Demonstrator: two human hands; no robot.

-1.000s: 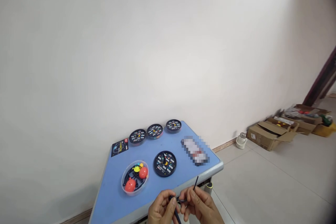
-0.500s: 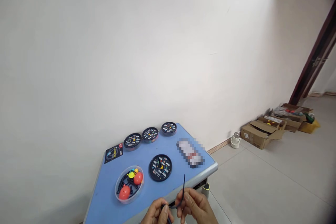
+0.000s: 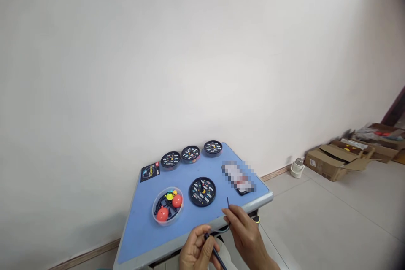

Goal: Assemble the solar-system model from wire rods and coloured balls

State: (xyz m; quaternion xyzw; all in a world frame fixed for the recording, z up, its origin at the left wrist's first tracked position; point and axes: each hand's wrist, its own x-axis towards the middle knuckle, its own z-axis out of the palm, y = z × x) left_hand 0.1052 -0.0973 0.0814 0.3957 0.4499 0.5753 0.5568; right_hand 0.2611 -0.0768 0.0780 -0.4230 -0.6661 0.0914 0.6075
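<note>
My left hand point(image 3: 194, 251) is closed around a dark plastic rod point(image 3: 219, 258) at the table's front edge. To its right, my right hand point(image 3: 248, 232) pinches a thin dark curved rod point(image 3: 224, 230). This curved rod bends from near the left fingertips to the right fingers, and its tip sticks up above them. Whether the two rods are joined is hidden by the left fingers. Ahead of my hands lies a round black disc point(image 3: 205, 198) with printed labels and a short dark piece standing on it. A clear round tub point(image 3: 153, 210) holds red and yellow balls and black parts.
Three black-topped round tubs point(image 3: 170, 159) line the back of the blue table point(image 3: 139, 228), beside a black printed card point(image 3: 150, 172). A blurred-out phone-like object point(image 3: 243, 193) lies at right. A white flask point(image 3: 297, 168) and cardboard boxes point(image 3: 329, 164) stand on the floor along the wall.
The view has turned left, so the table appears farther right. My right hand has shifted its hold along the curved rod, and more of the left hand's straight rod shows.
</note>
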